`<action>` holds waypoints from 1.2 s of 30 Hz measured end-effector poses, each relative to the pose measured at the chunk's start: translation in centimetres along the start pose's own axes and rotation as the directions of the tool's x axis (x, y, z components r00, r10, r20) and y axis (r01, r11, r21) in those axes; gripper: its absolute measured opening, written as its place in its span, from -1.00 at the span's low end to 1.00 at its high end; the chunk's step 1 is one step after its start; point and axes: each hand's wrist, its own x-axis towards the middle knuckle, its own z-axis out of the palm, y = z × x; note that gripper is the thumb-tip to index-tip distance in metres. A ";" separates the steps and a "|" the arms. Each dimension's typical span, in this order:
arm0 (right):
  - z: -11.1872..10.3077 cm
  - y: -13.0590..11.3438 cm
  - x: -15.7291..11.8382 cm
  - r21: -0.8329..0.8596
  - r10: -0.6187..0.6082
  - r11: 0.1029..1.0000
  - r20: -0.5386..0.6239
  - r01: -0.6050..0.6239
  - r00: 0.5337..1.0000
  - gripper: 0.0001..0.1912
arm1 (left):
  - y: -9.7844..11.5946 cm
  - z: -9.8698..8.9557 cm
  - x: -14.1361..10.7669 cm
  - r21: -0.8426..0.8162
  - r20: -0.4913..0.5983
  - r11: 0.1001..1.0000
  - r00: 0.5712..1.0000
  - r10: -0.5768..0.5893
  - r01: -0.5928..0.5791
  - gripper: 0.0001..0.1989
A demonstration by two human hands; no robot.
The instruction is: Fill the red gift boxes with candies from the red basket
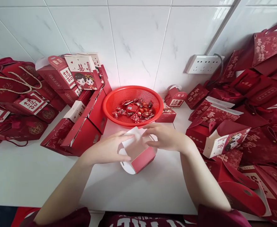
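A small red paper gift box (pixel 143 160) with a white inside stands on the table before me, its top open and its flaps up. My left hand (pixel 109 148) is at its left side, with the thumb on the near white flap and the fingers along the far flap. From the right, my right hand (pixel 165 137) holds the far right flap between thumb and fingers. Just behind the box sits a red plastic basket (pixel 107 108) with wrapped candies (pixel 135 110) in it.
Red gift boxes (pixel 31 104) and flat red cartons (pixel 81 132) are stacked at left. Many more red boxes (pixel 225 142) pile up at right. Two small boxes (pixel 175 97) stand beside the basket. A white power strip (pixel 204 64) is on the tiled wall.
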 end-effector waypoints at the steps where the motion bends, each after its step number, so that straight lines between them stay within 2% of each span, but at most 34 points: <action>1: 0.0 0.0 -0.3 0.018 -0.029 0.999 -0.019 0.029 0.999 -0.83 | 0.0 0.1 -0.2 -0.006 0.013 1.000 1.000 0.007 -0.007 -0.16; 5: 0.6 0.2 -1.4 0.080 -0.141 0.987 -0.017 0.142 0.990 -0.81 | 0.6 1.5 -0.7 -0.051 -0.034 0.998 0.998 0.047 -0.049 -0.22; 8: 1.4 0.3 -2.2 0.060 -0.172 0.983 -0.022 0.173 0.985 -0.81 | 0.8 3.1 -1.2 0.021 -0.133 1.000 0.991 -0.002 0.005 -0.28; 11: 2.0 0.3 -2.8 -0.019 -0.192 0.981 -0.131 0.191 0.973 -0.83 | 0.5 4.5 -1.7 0.141 -0.203 0.990 0.978 0.041 -0.013 -0.30; 13: 2.4 0.4 -3.1 -0.093 -0.203 0.978 -0.238 0.186 0.950 -0.82 | 0.4 4.9 -2.0 0.180 -0.199 0.983 0.978 0.057 -0.021 -0.31; 17: 3.7 2.1 -3.8 -0.200 -0.188 0.973 -0.426 0.111 0.885 -0.72 | 0.9 5.2 -2.5 0.166 -0.185 0.984 0.982 -0.038 0.069 -0.26; 20: 5.4 3.9 -4.5 -0.182 -0.146 0.981 -0.495 0.062 0.856 -0.62 | 1.4 5.7 -2.6 0.116 -0.169 0.987 0.981 -0.093 0.114 -0.40; 22: 6.8 4.8 -5.0 -0.174 -0.106 0.984 -0.485 0.023 0.868 -0.52 | 1.4 6.4 -2.4 0.067 -0.170 0.991 0.980 -0.101 0.114 -0.51; 24: 8.3 5.3 -5.3 -0.157 -0.052 0.987 -0.408 -0.014 0.911 -0.34 | 0.9 7.3 -2.0 0.014 -0.201 0.996 0.976 -0.085 0.090 -0.56; 27: 10.4 5.6 -5.1 -0.054 0.035 0.997 -0.274 -0.051 0.961 -0.05 | 0.0 8.8 -1.1 -0.047 -0.322 0.999 0.946 -0.038 0.024 -0.65; 29: 11.1 5.8 -4.7 -0.005 0.077 0.997 -0.252 -0.081 0.965 -0.04 | -0.3 9.6 -0.4 -0.007 -0.444 1.000 0.896 -0.001 -0.003 -0.70; 31: 11.2 6.1 -4.2 -0.021 0.105 0.993 -0.273 -0.115 0.956 -0.13 | -0.2 10.3 0.2 0.115 -0.535 0.993 0.844 0.039 0.027 -0.72; 32: 11.0 6.3 -4.1 -0.035 0.115 0.991 -0.299 -0.131 0.947 -0.17 | 0.0 10.4 0.4 0.186 -0.557 0.981 0.829 0.059 0.055 -0.71; 34: 10.3 6.7 -4.0 -0.026 0.129 0.988 -0.386 -0.150 0.914 -0.20 | 0.6 10.5 0.5 0.295 -0.559 0.950 0.825 0.082 0.106 -0.70; 36: 9.6 6.8 -4.2 0.026 0.149 0.987 -0.523 -0.160 0.839 -0.22 | 1.3 10.1 0.3 0.346 -0.555 0.930 0.826 0.094 0.127 -0.70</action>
